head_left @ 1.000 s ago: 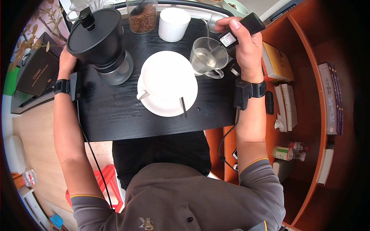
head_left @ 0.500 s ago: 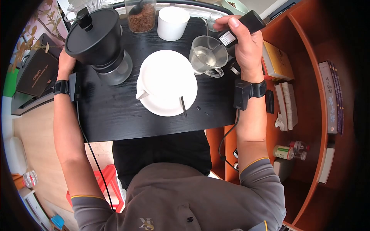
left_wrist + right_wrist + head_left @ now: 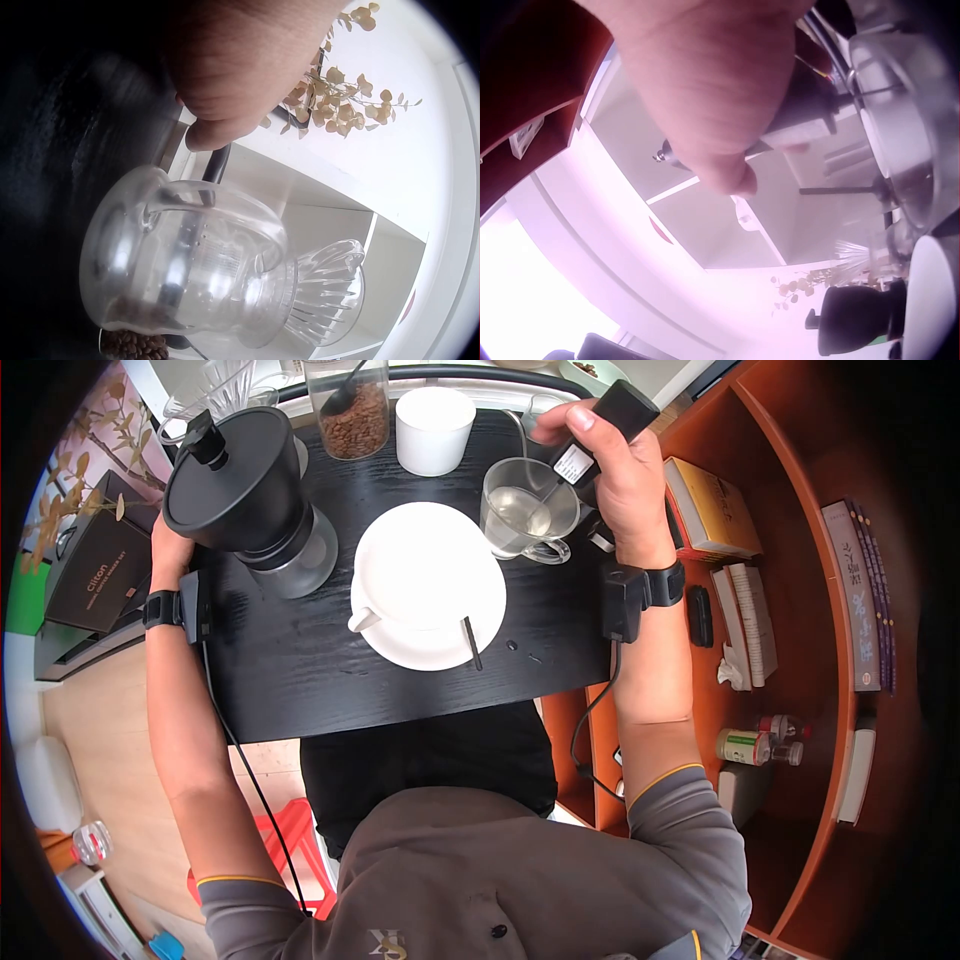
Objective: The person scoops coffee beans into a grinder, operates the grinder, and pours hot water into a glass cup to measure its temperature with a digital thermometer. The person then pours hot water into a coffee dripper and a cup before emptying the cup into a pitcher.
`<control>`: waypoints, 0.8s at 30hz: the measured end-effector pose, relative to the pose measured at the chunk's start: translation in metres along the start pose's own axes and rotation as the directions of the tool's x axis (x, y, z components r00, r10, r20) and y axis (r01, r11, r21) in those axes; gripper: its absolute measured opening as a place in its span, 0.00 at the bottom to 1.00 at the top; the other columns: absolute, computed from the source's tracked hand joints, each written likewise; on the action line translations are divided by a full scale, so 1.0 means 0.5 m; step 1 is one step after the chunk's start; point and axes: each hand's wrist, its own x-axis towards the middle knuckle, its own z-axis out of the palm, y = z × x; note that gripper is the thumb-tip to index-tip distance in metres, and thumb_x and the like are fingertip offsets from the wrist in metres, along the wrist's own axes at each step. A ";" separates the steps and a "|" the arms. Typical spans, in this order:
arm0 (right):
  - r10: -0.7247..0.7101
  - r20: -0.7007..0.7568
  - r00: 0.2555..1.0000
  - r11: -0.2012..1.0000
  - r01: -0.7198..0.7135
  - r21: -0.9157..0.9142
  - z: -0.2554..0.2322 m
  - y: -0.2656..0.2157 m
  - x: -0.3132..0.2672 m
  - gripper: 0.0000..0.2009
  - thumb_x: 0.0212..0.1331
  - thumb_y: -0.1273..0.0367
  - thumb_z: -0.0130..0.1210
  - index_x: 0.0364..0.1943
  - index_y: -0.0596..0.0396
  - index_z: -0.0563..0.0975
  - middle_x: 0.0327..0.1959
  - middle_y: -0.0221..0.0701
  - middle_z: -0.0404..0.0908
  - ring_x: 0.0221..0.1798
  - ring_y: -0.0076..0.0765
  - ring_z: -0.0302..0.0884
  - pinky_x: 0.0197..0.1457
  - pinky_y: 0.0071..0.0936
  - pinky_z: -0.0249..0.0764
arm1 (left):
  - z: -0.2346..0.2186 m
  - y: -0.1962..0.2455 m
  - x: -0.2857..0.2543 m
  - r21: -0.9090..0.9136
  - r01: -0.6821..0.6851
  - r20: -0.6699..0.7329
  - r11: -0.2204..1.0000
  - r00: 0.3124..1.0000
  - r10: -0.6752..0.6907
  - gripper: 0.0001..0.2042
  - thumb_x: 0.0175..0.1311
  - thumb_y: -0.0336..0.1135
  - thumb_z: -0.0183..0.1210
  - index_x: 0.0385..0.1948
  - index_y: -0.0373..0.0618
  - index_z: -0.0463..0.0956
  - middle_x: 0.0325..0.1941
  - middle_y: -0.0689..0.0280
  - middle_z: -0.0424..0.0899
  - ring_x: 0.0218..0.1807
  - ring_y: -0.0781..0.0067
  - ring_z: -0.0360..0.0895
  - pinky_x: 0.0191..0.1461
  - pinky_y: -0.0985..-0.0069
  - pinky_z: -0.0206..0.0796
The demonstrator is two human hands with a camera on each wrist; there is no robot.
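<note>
My right hand (image 3: 632, 480) grips a black handheld milk frother (image 3: 626, 410) with a white label. Its thin shaft reaches down into a clear glass mug (image 3: 510, 540) holding some cloudy liquid. In the right wrist view the thumb lies along the frother (image 3: 799, 120), beside the glass mug (image 3: 889, 112). My left hand (image 3: 172, 548) is at the table's left edge, partly hidden behind a black coffee grinder (image 3: 235, 480). In the left wrist view that hand (image 3: 244, 67) is near a glass server (image 3: 187, 262); its fingers are mostly out of sight.
A white cup on a saucer (image 3: 430, 585), with a dark stick at its rim, stands mid-table. Behind are a white cup (image 3: 435, 435), a jar of coffee beans (image 3: 352, 420) and a ribbed glass dripper (image 3: 225, 390). Orange-brown shelves (image 3: 800, 560) flank the right side.
The head view has shifted slightly, so the table things sit a little lower and further left. Both hands keep their places, with the frother still in the mug.
</note>
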 end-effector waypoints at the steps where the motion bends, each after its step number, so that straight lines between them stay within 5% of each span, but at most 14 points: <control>1: 0.000 0.000 1.000 1.000 0.000 0.000 0.002 0.000 0.000 0.19 0.67 0.58 0.54 0.41 0.63 0.84 0.35 0.37 0.86 0.41 0.31 0.82 0.52 0.28 0.75 | 0.000 0.006 -0.003 0.005 0.000 -0.005 1.000 1.000 0.000 0.22 0.64 0.45 0.58 0.54 0.38 0.78 0.53 0.49 0.84 0.56 0.54 0.81 0.58 0.66 0.69; 4: 0.024 0.002 1.000 0.993 -0.025 0.114 0.007 0.000 -0.001 0.18 0.67 0.59 0.54 0.40 0.62 0.84 0.35 0.36 0.86 0.41 0.30 0.82 0.52 0.28 0.76 | 0.001 0.012 -0.008 -0.015 0.008 -0.003 1.000 1.000 -0.008 0.22 0.63 0.45 0.58 0.53 0.38 0.78 0.53 0.49 0.84 0.56 0.54 0.81 0.58 0.66 0.69; 6: -0.011 -0.050 0.999 0.997 0.007 -0.079 0.005 -0.003 -0.001 0.17 0.67 0.59 0.54 0.40 0.62 0.84 0.36 0.35 0.86 0.41 0.30 0.82 0.51 0.28 0.76 | 0.003 0.011 -0.005 0.021 -0.010 -0.013 1.000 1.000 0.010 0.22 0.64 0.46 0.58 0.53 0.38 0.78 0.53 0.49 0.84 0.56 0.53 0.81 0.58 0.66 0.69; 11: 0.036 0.028 0.999 0.984 -0.041 0.173 0.008 0.003 0.001 0.17 0.67 0.60 0.54 0.40 0.61 0.84 0.36 0.35 0.86 0.41 0.29 0.82 0.51 0.28 0.76 | 0.004 0.010 -0.004 0.019 -0.036 -0.006 0.999 0.999 0.036 0.23 0.64 0.47 0.57 0.53 0.38 0.78 0.53 0.48 0.84 0.57 0.51 0.80 0.58 0.65 0.68; 13: -0.004 -0.001 1.000 1.000 0.004 -0.025 0.010 0.000 -0.001 0.18 0.68 0.59 0.53 0.40 0.62 0.84 0.35 0.35 0.86 0.41 0.30 0.82 0.50 0.28 0.76 | 0.005 0.006 -0.003 0.009 -0.045 -0.021 0.999 0.999 0.045 0.23 0.64 0.48 0.56 0.53 0.38 0.77 0.54 0.47 0.83 0.57 0.49 0.80 0.59 0.65 0.68; 17: 0.027 0.096 0.995 0.989 -0.040 0.141 0.003 0.005 0.000 0.20 0.69 0.57 0.51 0.41 0.64 0.83 0.35 0.36 0.86 0.41 0.31 0.83 0.50 0.28 0.77 | -0.001 0.020 -0.010 0.074 -0.021 -0.001 0.997 1.000 0.021 0.24 0.64 0.48 0.55 0.53 0.38 0.77 0.54 0.46 0.82 0.58 0.48 0.79 0.59 0.64 0.68; 20: 0.009 0.010 1.000 0.998 -0.008 -0.058 0.007 0.005 0.000 0.21 0.69 0.56 0.50 0.41 0.65 0.82 0.35 0.38 0.86 0.41 0.32 0.83 0.50 0.28 0.78 | 0.000 0.017 -0.010 0.047 -0.040 0.009 0.998 0.999 0.040 0.24 0.65 0.49 0.55 0.54 0.38 0.76 0.55 0.46 0.82 0.59 0.47 0.79 0.60 0.64 0.67; 22: 0.073 0.077 0.994 0.984 -0.085 0.155 0.004 0.006 0.000 0.20 0.69 0.57 0.51 0.41 0.64 0.83 0.35 0.37 0.86 0.41 0.31 0.82 0.51 0.28 0.76 | 0.001 0.015 -0.009 0.070 -0.026 0.006 0.997 1.000 0.025 0.25 0.65 0.50 0.54 0.55 0.39 0.76 0.54 0.46 0.82 0.59 0.46 0.78 0.60 0.64 0.67; 24: 0.072 0.024 0.997 0.980 -0.075 0.183 0.009 0.004 0.000 0.20 0.69 0.58 0.51 0.41 0.64 0.83 0.35 0.37 0.86 0.41 0.31 0.82 0.51 0.28 0.76 | 0.003 0.015 -0.005 0.060 -0.048 -0.006 0.997 0.999 0.049 0.25 0.65 0.50 0.54 0.54 0.39 0.77 0.54 0.46 0.82 0.59 0.46 0.78 0.59 0.64 0.67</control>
